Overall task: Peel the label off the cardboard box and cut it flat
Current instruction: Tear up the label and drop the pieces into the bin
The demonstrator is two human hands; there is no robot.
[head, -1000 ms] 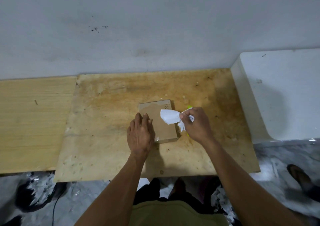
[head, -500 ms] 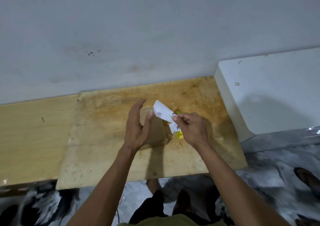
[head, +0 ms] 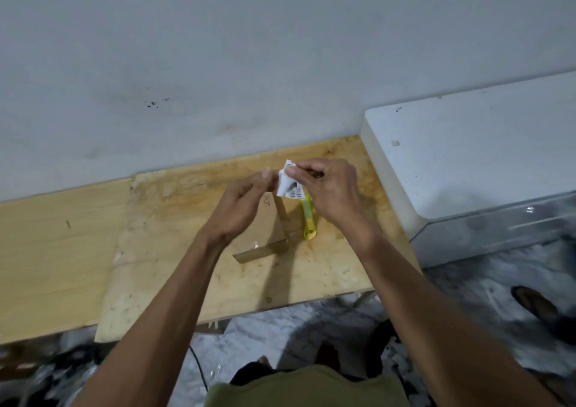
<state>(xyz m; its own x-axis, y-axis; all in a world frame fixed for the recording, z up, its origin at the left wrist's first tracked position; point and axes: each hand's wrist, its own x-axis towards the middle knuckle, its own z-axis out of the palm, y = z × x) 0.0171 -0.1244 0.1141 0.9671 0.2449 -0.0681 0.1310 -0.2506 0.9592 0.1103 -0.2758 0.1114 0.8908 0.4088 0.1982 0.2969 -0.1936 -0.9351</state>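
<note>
Right hand (head: 327,188) and left hand (head: 246,200): both pinching crumpled label (head: 290,185), holding it above cardboard box (head: 265,229). Label: light, flimsy, likely sticky. Box: lying on worktop (head: 327,269), stiff, probably best steadied by edges. Yellow cutter (head: 309,219): lying beside box.

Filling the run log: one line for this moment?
label: off box, pinched by left hand and right hand | cardboard box: uncut | yellow cutter: untouched

Left of the cardboard box (head: 265,235) you have bare counter (head: 149,250); on its right, the yellow cutter (head: 309,219) and white block (head: 467,163) crowd you.
</note>
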